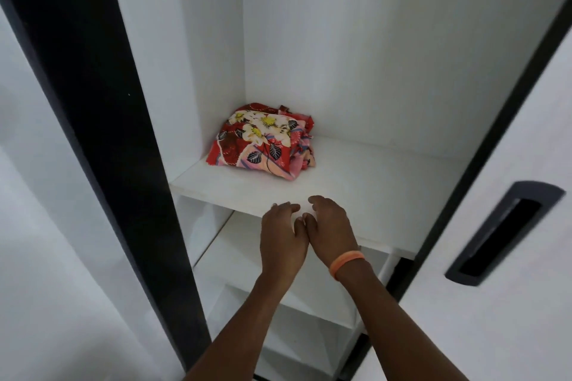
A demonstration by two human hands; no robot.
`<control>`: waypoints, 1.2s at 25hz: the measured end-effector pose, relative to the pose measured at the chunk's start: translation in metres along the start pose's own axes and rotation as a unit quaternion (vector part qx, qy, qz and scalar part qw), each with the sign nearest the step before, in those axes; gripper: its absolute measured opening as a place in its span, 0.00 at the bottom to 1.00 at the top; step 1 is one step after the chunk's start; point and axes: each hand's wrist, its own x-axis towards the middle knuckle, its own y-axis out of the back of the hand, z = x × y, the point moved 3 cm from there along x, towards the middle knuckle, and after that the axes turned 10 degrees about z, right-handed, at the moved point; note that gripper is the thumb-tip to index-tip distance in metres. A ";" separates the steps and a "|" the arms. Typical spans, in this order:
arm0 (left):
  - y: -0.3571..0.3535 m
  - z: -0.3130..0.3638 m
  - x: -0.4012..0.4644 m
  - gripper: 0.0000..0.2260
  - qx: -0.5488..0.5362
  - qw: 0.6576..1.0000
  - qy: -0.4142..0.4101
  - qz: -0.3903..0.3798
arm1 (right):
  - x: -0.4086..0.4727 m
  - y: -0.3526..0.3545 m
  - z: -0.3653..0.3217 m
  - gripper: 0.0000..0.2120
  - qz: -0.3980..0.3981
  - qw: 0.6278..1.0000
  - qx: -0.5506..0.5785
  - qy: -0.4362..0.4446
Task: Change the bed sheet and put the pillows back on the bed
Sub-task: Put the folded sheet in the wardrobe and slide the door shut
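Observation:
A folded bed sheet, red and pink with white and yellow flowers, lies at the back left of a white wardrobe shelf. My left hand and my right hand are held side by side over the shelf's front edge, short of the sheet. Both hands hold nothing, fingers loosely spread and curled downward. An orange band circles my right wrist. No bed or pillows are in view.
The wardrobe is open, with a dark vertical frame on the left and a white sliding door with a black recessed handle on the right. Lower white shelves show beneath my arms.

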 end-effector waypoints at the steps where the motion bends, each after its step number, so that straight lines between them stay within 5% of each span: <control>1: 0.000 0.012 -0.013 0.12 -0.053 0.998 0.013 0.008 | -0.009 0.015 0.002 0.18 0.020 1.000 -0.005 0.009; 5: -0.006 0.062 -0.061 0.15 -0.162 0.986 0.002 0.025 | -0.035 0.083 -0.003 0.12 0.164 0.975 -0.041 0.145; 9: -0.027 0.113 -0.108 0.14 -0.194 0.979 -0.060 0.032 | -0.064 0.148 0.015 0.05 0.354 0.886 -0.040 0.297; 13: -0.051 0.162 -0.143 0.12 -0.159 0.975 -0.125 0.093 | -0.079 0.199 0.065 0.11 0.452 0.840 -0.080 0.288; 18: -0.072 0.194 -0.157 0.18 -0.009 0.971 -0.158 0.180 | -0.080 0.236 0.125 0.22 0.414 0.865 -0.198 0.206; 22: -0.070 0.195 -0.148 0.15 0.011 0.954 -0.197 0.225 | -0.074 0.229 0.139 0.24 0.343 0.874 -0.243 0.244; 25: -0.098 0.201 -0.165 0.19 0.028 0.945 -0.279 0.171 | -0.069 0.222 0.139 0.23 0.355 0.872 -0.224 0.253; 30: -0.113 0.183 -0.161 0.26 0.000 0.965 -0.237 0.111 | -0.063 0.214 0.127 0.23 0.376 0.864 -0.199 0.269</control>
